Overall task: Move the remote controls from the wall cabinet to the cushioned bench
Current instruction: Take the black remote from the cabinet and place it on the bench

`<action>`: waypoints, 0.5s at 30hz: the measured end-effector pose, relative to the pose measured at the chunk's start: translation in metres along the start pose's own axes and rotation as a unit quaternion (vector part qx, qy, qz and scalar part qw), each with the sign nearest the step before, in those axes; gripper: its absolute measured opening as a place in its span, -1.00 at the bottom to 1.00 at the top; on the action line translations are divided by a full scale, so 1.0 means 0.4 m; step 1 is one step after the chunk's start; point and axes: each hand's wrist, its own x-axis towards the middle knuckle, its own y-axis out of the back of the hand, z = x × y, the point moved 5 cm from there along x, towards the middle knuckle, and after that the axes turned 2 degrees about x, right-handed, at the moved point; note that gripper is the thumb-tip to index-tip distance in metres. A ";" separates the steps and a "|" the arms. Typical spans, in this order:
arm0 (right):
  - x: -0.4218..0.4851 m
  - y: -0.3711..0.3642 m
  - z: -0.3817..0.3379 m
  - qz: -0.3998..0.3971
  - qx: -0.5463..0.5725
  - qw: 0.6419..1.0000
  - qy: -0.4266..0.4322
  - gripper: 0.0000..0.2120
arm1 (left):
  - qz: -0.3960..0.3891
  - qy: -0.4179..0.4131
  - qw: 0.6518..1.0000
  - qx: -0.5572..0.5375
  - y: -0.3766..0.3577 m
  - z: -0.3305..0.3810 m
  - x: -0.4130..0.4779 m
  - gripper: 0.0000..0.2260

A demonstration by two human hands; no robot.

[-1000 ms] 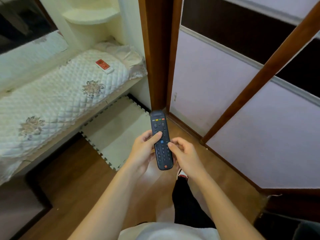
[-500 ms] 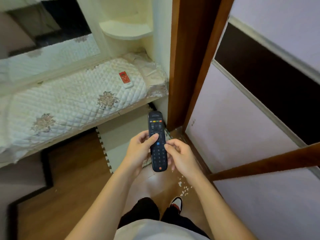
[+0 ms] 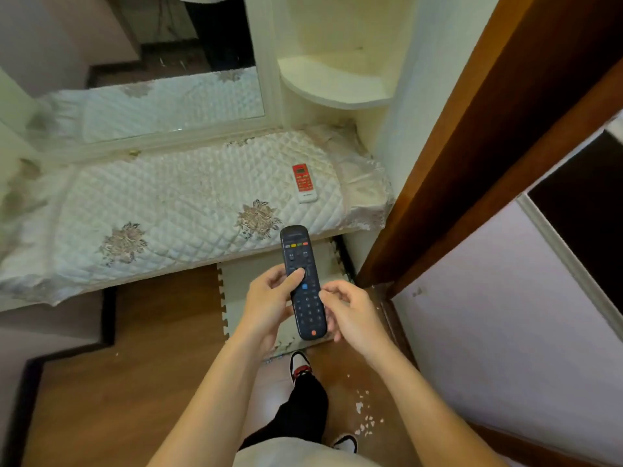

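Observation:
A long black remote control [image 3: 303, 283] with coloured buttons is held upright in front of me, over the floor just short of the bench. My left hand [image 3: 269, 305] grips its left side with the thumb on the buttons. My right hand [image 3: 350, 311] holds its lower right edge with the fingers curled. The cushioned bench [image 3: 161, 214] has a white quilted cover with flower motifs and runs across the middle of the view. A red and white remote control [image 3: 304, 182] lies flat on the bench near its right end.
A cream corner shelf [image 3: 333, 85] stands above the bench's right end, with a mirror [image 3: 141, 69] to its left. A brown door frame [image 3: 472, 146] and lilac sliding panels [image 3: 505, 332] fill the right. A foam mat [image 3: 249, 281] and white flakes [image 3: 364, 416] lie on the wooden floor.
My view has turned toward the bench, which now lies straight ahead and closer. Both hands keep hold of the black remote, now nearer the bench edge.

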 end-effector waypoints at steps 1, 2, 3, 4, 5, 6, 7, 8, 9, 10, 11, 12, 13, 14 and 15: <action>0.038 -0.008 -0.017 -0.007 -0.014 1.000 0.000 -0.90 | 0.009 -0.002 1.000 -0.015 0.013 0.018 0.034 -0.85; 0.075 -0.019 -0.034 -0.016 -0.029 0.999 0.000 -0.90 | 0.017 -0.005 0.999 -0.029 0.025 0.036 0.066 -0.85; 0.111 -0.029 -0.048 -0.023 -0.041 0.999 -0.001 -0.89 | 0.025 -0.006 0.999 -0.040 0.037 0.052 0.099 -0.85; 0.143 -0.039 -0.062 -0.027 -0.051 0.998 -0.002 -0.88 | 0.032 -0.005 0.998 -0.046 0.047 0.068 0.129 -0.84; 0.174 -0.049 -0.074 -0.030 -0.057 0.998 -0.002 -0.88 | 0.039 -0.003 0.998 -0.048 0.058 0.080 0.160 -0.83; 0.204 -0.060 -0.084 -0.031 -0.062 0.998 -0.001 -0.87 | 0.044 -0.001 0.998 -0.048 0.067 0.092 0.190 -0.82; 0.234 -0.070 -0.093 -0.032 -0.063 0.997 0.001 -0.88 | 0.046 0.000 0.998 -0.044 0.076 0.102 0.223 -0.81; 0.264 -0.079 -0.101 -0.034 -0.064 0.997 0.001 -0.89 | 0.047 0.001 0.998 -0.038 0.084 0.112 0.255 -0.80; 0.291 -0.088 -0.107 -0.034 -0.066 0.997 -0.001 -0.90 | 0.047 0.003 0.998 -0.030 0.093 0.119 0.287 -0.80; 0.315 -0.094 -0.112 -0.032 -0.069 0.997 -0.004 -0.90 | 0.045 0.007 0.999 -0.022 0.100 0.125 0.316 -0.79; 0.339 -0.100 -0.113 -0.027 -0.073 0.997 -0.009 -0.90 | 0.043 0.011 0.999 -0.016 0.107 0.128 0.344 -0.79; 0.362 -0.105 -0.114 -0.023 -0.076 0.997 -0.015 -0.90 | 0.042 0.016 0.999 -0.011 0.113 0.129 0.370 -0.79; 0.386 -0.109 -0.114 -0.021 -0.078 0.997 -0.021 -0.90 | 0.042 0.021 0.999 -0.009 0.118 0.129 0.397 -0.79; 0.410 -0.113 -0.114 -0.020 -0.078 0.996 -0.028 -0.91 | 0.042 0.028 0.999 -0.010 0.120 0.130 0.421 -0.80; 0.437 -0.117 -0.112 -0.019 -0.078 0.996 -0.035 -0.92 | 0.043 0.036 0.998 -0.012 0.124 0.128 0.448 -0.81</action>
